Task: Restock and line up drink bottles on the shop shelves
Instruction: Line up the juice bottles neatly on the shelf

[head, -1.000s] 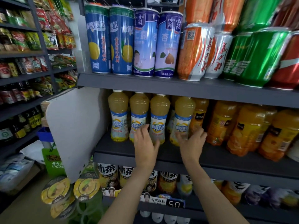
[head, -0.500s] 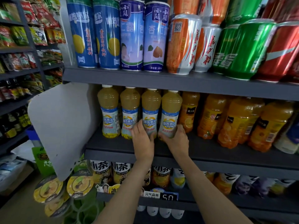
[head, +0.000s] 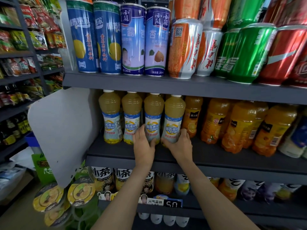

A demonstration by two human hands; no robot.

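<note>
Several pale yellow juice bottles with blue-and-white labels stand in a row on the dark middle shelf [head: 216, 156]. My left hand [head: 144, 143] grips the base of the third bottle [head: 153, 113]. My right hand [head: 180, 144] grips the base of the fourth bottle [head: 174, 115], the rightmost of the row. The two held bottles stand upright and almost touch. The two bottles to their left, the first [head: 109, 113] and the second [head: 132, 115], stand untouched. More pale bottles show behind the front row.
Orange juice bottles [head: 240, 125] fill the same shelf to the right. Tall blue cans [head: 106, 39] and orange, green and red cans [head: 240, 52] line the shelf above. Tea bottles [head: 123, 178] stand below, with a price tag [head: 172, 204]. A white side panel [head: 63, 130] juts out left.
Both hands went from reaching with spread fingers to closing round the bases of the third and fourth bottles. The fourth bottle now stands closer to the third.
</note>
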